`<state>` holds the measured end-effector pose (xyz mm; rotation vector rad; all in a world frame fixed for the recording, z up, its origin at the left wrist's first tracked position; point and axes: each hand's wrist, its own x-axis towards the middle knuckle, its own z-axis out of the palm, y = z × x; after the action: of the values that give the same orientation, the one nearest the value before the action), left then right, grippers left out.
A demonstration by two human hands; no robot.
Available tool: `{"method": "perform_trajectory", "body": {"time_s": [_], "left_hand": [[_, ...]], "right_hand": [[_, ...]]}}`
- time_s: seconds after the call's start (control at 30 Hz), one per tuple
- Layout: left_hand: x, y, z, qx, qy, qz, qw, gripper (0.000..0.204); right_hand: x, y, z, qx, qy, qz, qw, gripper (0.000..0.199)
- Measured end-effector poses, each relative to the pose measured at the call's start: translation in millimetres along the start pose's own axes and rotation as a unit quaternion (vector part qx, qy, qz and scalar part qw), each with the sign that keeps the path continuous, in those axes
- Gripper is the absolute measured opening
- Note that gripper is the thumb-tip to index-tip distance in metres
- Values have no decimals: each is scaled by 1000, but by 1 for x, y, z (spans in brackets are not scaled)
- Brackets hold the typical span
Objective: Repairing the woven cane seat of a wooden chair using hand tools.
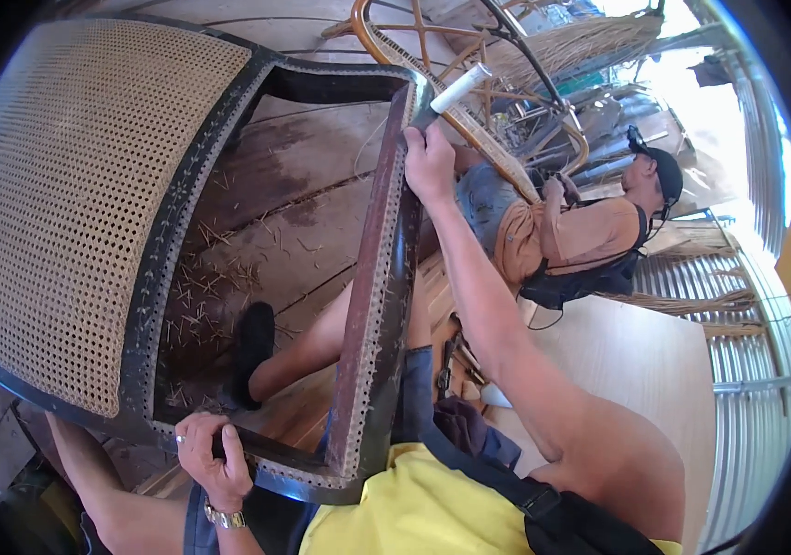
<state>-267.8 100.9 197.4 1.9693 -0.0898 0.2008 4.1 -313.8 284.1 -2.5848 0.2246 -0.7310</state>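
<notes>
Yellow shirt (405, 495) cloth sits just right of the left hand (215, 458), whose fingers curl over the near rail of the dark chair frame (405, 250). Farther out, the right hand (430, 166) wraps the same frame near its corner; a white handle (460, 88) rises just beyond it, whether gripped cannot be told. Woven cane (90, 166) spreads beyond the left hand, leftward.

frame (397, 296): glossy wood | panel (99, 185): matt woven cane | watch (225, 517): shiny metal
</notes>
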Motion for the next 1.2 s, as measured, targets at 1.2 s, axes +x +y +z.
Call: {"method": "perform_trajectory", "body": {"time_s": [1.2], "left_hand": [[-5,-3,-3,4,42,8,999,4]], "right_hand": [[-68,-10,-5,65,39,-142,987,20]]}}
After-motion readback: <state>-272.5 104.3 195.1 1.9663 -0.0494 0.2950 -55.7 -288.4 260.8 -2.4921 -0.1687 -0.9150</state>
